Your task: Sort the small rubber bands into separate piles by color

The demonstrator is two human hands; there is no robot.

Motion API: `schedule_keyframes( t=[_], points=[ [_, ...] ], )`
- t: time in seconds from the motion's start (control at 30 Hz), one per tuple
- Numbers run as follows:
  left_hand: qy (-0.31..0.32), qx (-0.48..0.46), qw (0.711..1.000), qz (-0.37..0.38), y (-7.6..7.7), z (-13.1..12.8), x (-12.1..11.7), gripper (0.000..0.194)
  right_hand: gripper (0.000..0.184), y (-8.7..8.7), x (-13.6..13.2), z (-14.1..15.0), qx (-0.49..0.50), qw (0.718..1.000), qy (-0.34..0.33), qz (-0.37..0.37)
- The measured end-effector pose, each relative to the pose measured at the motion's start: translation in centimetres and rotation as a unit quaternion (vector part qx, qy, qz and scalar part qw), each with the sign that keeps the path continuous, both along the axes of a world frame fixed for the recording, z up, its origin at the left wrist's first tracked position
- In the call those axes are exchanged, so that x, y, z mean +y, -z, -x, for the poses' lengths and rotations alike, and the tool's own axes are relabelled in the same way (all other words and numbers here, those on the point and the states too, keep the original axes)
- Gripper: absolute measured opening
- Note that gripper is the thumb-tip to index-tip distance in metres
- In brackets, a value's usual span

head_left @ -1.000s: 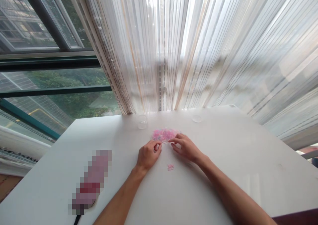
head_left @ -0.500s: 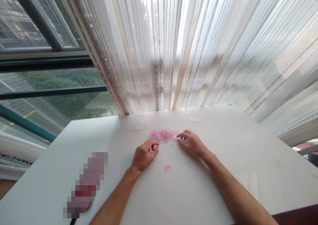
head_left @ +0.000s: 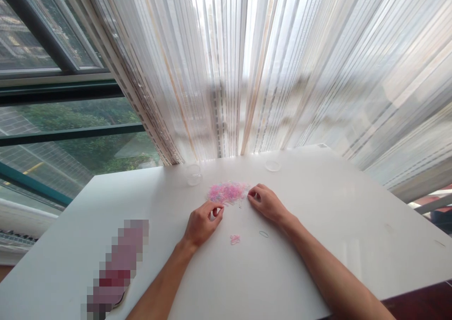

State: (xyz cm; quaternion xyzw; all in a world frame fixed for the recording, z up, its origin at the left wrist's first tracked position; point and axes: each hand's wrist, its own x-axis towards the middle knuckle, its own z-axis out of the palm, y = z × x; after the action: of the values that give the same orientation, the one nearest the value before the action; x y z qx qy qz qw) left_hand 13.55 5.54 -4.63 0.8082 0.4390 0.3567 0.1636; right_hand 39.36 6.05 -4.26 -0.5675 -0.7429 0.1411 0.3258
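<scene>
Pink band pile (head_left: 226,193): mid surface (head_left: 353,202), toward far edge
Left hand (head_left: 203,223): pile's near side; grip tips close together, can't tell if closed on anything
Right hand (head_left: 267,204): pile's right side; grip same, can't tell
Pink cluster (head_left: 235,240), 1 grey loop (head_left: 263,234): farther from far edge
Risk: low wrist could drag loose bits; snagged bands could scatter

Bare left hand (head_left: 202,223) with slender fingers (head_left: 213,205), bare right hand (head_left: 270,204) of similar build, narrow bare wrists (head_left: 189,244) behind the grip, bare forearms (head_left: 325,268) widening farther back

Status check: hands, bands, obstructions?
Left hand, right hand: pinched, contents unclear. Mostly pink band pile near both. Clear cup beyond pile, seemingly not in the way.
</scene>
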Motion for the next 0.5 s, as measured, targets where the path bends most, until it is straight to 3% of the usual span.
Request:
schedule_keyframes(
  t=[0.27,0.5],
  points=[
    [0.008,-0.016,1.0,0.005,-0.4,-0.3,-0.5,0.014,0.009,-1.2,-0.9,0.2,0.042,0.998,-0.026,-0.025],
    [0.009,-0.099,0.99,0.103,-0.7,-1.9,-1.8,0.024,0.008,-1.7,-3.0,2.8,0.074,0.991,-0.101,-0.038]
  ],
)
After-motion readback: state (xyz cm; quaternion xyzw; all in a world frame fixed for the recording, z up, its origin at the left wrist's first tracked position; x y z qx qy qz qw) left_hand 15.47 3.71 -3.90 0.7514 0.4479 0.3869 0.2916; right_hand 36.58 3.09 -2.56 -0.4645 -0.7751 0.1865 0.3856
